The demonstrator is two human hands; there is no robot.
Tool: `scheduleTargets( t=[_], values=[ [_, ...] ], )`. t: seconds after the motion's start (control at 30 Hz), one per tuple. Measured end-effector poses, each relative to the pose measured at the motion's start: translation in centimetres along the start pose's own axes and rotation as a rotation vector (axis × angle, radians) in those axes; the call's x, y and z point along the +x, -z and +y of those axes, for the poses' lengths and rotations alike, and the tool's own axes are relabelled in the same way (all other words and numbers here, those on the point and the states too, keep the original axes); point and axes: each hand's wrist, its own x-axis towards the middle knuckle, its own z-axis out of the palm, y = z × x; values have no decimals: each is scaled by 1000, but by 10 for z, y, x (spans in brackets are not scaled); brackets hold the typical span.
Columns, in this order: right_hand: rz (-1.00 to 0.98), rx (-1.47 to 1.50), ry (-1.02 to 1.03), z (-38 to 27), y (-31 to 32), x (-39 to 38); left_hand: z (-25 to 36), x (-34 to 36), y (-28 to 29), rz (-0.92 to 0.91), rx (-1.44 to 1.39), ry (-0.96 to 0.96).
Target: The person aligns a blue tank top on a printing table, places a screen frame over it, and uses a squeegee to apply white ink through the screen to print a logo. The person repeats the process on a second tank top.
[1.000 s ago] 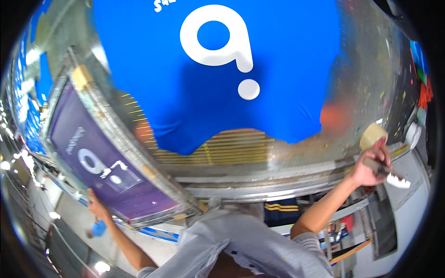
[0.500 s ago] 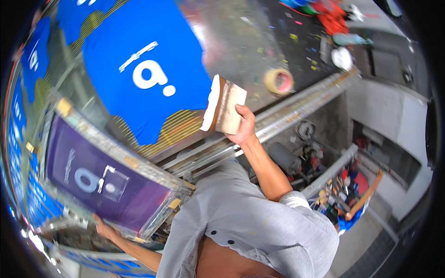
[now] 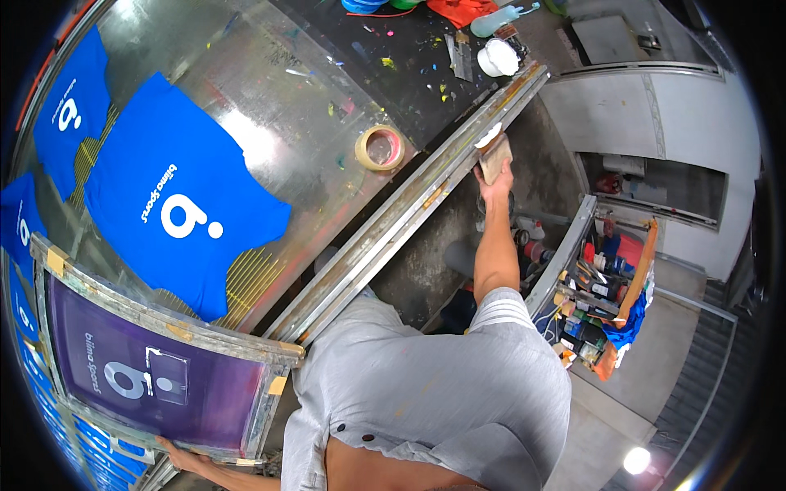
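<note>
My right hand [image 3: 496, 182] is closed round the wooden handle of a squeegee [image 3: 497, 157] with white ink along its blade. It is held out to the right, over the gap beside the table's metal rail. At the lower left, my left hand [image 3: 184, 458] has its fingers wrapped on the near edge of a screen printing frame [image 3: 164, 323] with purple mesh and a logo stencil. The frame is tilted up beside a blue shirt panel [image 3: 184, 192], which lies flat and carries a white print.
A long metal rail [image 3: 417, 200] edges the table. On the table lie a tape roll [image 3: 380, 148], a white tub [image 3: 498, 58] and a light-blue bottle [image 3: 495, 21]. More printed blue panels [image 3: 72, 114] lie left. A crate of bottles and tools [image 3: 602, 299] stands right.
My right hand has carried the squeegee away from the printed panel, out to the right past the rail. My view has shifted right. The left hand stays on the screen frame.
</note>
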Motion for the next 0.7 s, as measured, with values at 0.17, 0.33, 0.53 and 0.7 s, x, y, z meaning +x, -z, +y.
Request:
scheduleTargets(
  t=[0.17,0.33,0.53,0.7],
  values=[
    [-57,-23,-2,20,-12,12,8,4,-22,-76,-5,-94],
    [-136,5,42,10,8,24,4,3,-42,-159,99,-57],
    [334,-248,224,-23,37,9,-7,-13,-71,-93,101,-114],
    [-67,-664,640,29,-35,-135,-27,-9,-137,-132,77,-294]
  ],
)
